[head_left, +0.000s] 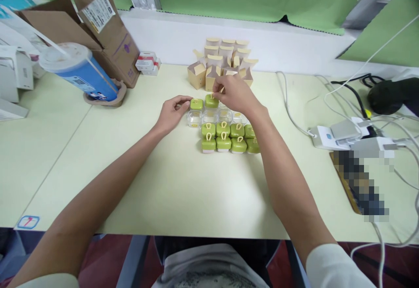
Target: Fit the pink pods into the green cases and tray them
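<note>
Left hand (pixel 172 114): fingers beside leftmost green box (pixel 196 104), grip cannot be told
Right hand (pixel 236 94): fingers pinching loop of adjacent box (pixel 211 102)
Clear containers (pixel 210 116): rowed on table (pixel 183 183)

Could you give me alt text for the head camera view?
A person's right hand is at a small green piece, the left hand beside another, on a pale table. Nearer stand clear containers and loop-topped green containers; behind, open paper boxes.

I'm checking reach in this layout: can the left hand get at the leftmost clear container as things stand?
Probably yes: the left hand is close by, next to the far row's leftmost green lid, and neither hand appears to cover the leftmost clear container.
</note>
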`<state>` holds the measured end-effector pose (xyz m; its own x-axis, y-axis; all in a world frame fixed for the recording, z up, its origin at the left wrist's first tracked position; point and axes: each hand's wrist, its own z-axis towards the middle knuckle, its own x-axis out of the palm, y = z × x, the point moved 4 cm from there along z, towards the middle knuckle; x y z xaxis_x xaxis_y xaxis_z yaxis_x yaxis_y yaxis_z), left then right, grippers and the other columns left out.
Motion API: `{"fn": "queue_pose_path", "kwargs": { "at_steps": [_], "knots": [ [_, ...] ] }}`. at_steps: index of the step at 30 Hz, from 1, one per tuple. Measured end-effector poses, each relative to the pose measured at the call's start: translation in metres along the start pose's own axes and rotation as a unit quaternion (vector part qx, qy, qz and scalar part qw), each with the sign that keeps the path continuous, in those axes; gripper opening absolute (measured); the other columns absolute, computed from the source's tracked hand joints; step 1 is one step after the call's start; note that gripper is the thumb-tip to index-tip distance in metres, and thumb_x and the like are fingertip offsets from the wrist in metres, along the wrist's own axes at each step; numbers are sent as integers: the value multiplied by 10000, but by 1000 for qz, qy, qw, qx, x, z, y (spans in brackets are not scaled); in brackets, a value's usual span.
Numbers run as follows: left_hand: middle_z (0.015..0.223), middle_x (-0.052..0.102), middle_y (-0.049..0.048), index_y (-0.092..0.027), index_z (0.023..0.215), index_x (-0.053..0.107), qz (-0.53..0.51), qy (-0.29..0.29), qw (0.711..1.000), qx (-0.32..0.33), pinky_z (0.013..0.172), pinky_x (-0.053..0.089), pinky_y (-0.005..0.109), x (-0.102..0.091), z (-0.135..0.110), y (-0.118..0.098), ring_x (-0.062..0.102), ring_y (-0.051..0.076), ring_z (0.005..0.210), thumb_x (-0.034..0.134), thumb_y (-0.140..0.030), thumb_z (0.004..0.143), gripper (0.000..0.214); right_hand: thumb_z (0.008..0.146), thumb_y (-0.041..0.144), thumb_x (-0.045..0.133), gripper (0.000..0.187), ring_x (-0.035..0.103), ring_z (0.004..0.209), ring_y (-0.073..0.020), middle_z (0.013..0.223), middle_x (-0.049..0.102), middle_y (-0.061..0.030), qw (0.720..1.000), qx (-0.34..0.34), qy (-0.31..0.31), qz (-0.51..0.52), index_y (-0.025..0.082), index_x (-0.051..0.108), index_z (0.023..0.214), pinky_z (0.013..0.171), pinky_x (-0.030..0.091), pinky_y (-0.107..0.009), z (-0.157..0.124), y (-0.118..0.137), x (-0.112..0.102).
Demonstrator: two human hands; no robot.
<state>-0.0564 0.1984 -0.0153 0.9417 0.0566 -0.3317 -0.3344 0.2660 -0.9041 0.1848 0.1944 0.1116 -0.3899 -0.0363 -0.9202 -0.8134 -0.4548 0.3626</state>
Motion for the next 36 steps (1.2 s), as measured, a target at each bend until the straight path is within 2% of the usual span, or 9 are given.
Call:
{"fn": "queue_pose_path", "kwargs": {
  "at_steps": [3, 7, 12, 16, 21, 29, 33, 36],
  "knots": [
    [1184, 891, 82, -238, 1185, 884, 6, 2, 1000, 4, 856, 573, 373, 0, 0, -2, 718, 213, 876, 793, -677, 928, 517, 1017, 89, 655, 204, 715, 1194, -325, 1166, 852, -109, 1000, 2, 4, -16, 193, 815, 1088, 1032, 540, -441, -1, 2, 3],
    [1208, 891, 83, -244, 1192, 882, 8, 2, 1000, 5, 866, 584, 378, 0, -1, -3, 738, 225, 913, 786, -668, 941, 502, 1025, 103, 672, 200, 715, 1244, -356, 1176, 852, -121, 999, 17, 14, -31, 197, 833, 1097, 992, 566, -454, -2, 4, 7],
    [1202, 888, 90, -234, 1199, 879, 15, 3, 1000, 4, 853, 580, 372, 0, -1, -3, 727, 217, 892, 783, -728, 936, 568, 1034, 66, 653, 235, 711, 1278, -361, 1173, 843, -129, 998, 17, 23, -52, 173, 837, 1134, 1002, 568, -458, -1, 7, 11],
    [1207, 886, 97, -232, 1212, 879, 14, 5, 1000, 8, 867, 593, 374, 0, -1, -4, 738, 226, 915, 784, -783, 935, 624, 1032, 66, 693, 194, 699, 1296, -348, 1221, 835, -156, 998, 24, 25, -49, 131, 831, 1152, 996, 542, -424, 1, 3, 16],
    [1227, 879, 111, -224, 1243, 871, 15, 11, 1000, 9, 842, 589, 364, 0, -2, -7, 741, 232, 936, 751, -863, 928, 722, 1046, 149, 753, 223, 695, 1336, -359, 1310, 840, -134, 998, 27, 47, -38, 167, 837, 1251, 1043, 553, -441, 1, 1, 16],
    [1232, 883, 114, -219, 1218, 864, 40, 10, 999, 19, 866, 596, 376, 1, -2, -12, 766, 260, 1020, 797, -818, 908, 677, 1034, 161, 799, 213, 708, 1348, -364, 1295, 859, -138, 997, 30, 62, -29, 174, 878, 1231, 1090, 569, -469, 1, 1, 17],
    [1301, 862, 138, -218, 1288, 843, 25, 23, 999, 16, 902, 602, 390, -1, -2, -10, 776, 281, 1106, 777, -844, 920, 728, 1010, 151, 820, 274, 716, 1346, -355, 1309, 864, -131, 999, 18, 47, -6, 160, 856, 1282, 1098, 574, -471, -2, 3, 7],
    [1405, 822, 161, -225, 1390, 803, -9, 53, 998, 22, 947, 604, 405, -3, -1, -10, 767, 308, 1235, 800, -839, 901, 786, 1002, 105, 786, 149, 763, 1154, -300, 1158, 879, -111, 999, -11, 43, 14, 167, 879, 1100, 1041, 580, -438, -10, 16, -10]
  ]
}}
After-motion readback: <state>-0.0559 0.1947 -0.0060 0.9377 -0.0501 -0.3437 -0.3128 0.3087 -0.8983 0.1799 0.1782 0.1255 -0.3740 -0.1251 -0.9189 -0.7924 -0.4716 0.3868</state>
